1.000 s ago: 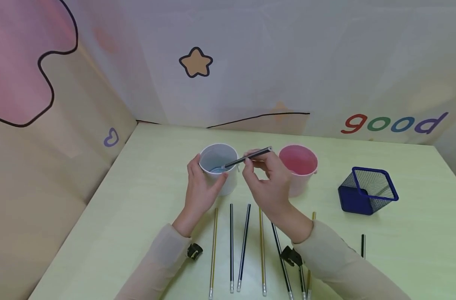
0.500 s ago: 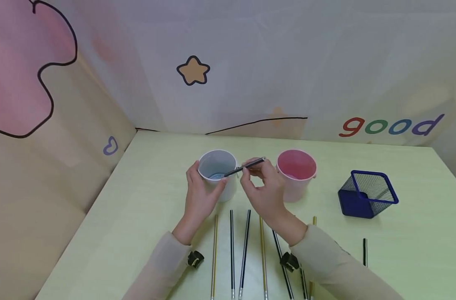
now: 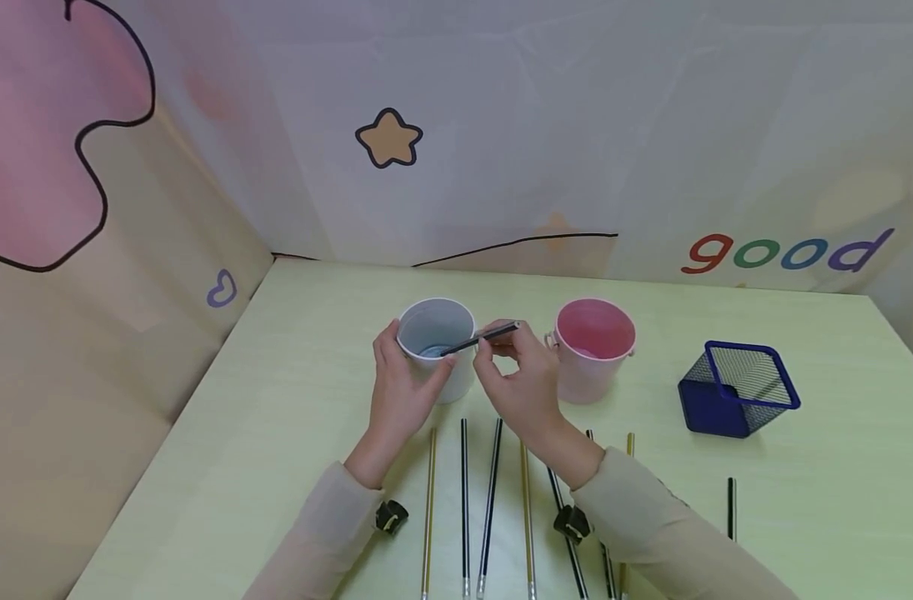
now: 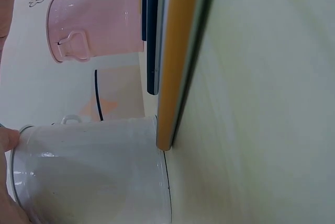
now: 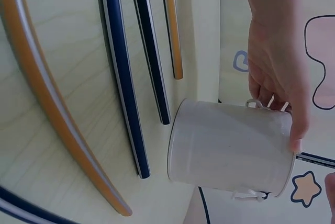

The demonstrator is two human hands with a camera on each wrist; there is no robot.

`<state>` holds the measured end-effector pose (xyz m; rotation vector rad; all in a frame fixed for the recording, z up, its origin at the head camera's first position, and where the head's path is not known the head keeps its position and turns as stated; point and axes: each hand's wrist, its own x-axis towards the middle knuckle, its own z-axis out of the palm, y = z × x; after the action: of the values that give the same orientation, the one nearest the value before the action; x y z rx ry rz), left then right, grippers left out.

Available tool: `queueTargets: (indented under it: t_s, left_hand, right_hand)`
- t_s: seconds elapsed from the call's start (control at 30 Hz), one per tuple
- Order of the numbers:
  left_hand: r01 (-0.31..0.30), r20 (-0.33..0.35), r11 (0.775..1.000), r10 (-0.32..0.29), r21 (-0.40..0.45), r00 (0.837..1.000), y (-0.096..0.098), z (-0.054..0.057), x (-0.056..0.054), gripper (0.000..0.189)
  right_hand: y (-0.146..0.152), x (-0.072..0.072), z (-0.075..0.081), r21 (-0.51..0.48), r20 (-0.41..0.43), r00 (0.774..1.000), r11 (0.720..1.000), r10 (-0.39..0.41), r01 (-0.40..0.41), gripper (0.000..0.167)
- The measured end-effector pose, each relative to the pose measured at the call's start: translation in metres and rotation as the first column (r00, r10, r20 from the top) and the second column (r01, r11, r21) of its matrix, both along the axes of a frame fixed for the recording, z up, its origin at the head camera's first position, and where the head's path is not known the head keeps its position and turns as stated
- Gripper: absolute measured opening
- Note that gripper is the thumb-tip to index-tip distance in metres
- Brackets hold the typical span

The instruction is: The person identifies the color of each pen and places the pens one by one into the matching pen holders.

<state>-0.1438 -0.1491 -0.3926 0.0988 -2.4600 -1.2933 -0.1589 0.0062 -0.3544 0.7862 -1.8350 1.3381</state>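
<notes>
In the head view my left hand holds a small white bucket at its left side, thumb near the front rim. The bucket stands upright on the table. My right hand pinches a dark striped pencil between thumb and fingers. It slants down to the left, its lower end at the bucket's opening. The right wrist view shows the white bucket gripped near its rim by the left hand. In the left wrist view the bucket's wall is close, with only a bit of hand at its rim.
A pink bucket stands right of my right hand. Farther right is a blue mesh pen holder. Several dark and yellow pencils lie in a row in front, some partly under my right forearm. One dark pencil lies farther right.
My right hand has moved left and slightly down with the pencil, bringing it closer to the white bucket. The left hand keeps its hold. The head view has tilted slightly.
</notes>
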Motion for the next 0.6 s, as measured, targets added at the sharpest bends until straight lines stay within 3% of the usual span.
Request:
queueTargets:
  t_s: [0.6]
  left_hand:
    - [0.018,0.003,1.000,-0.018,0.010,1.000,-0.0002,0.0009,-0.0004,0.087]
  right_hand:
    - [-0.0040,-0.0045,-0.0079,0.088,0.072,0.997,0.996,-0.026,0.020,0.013]
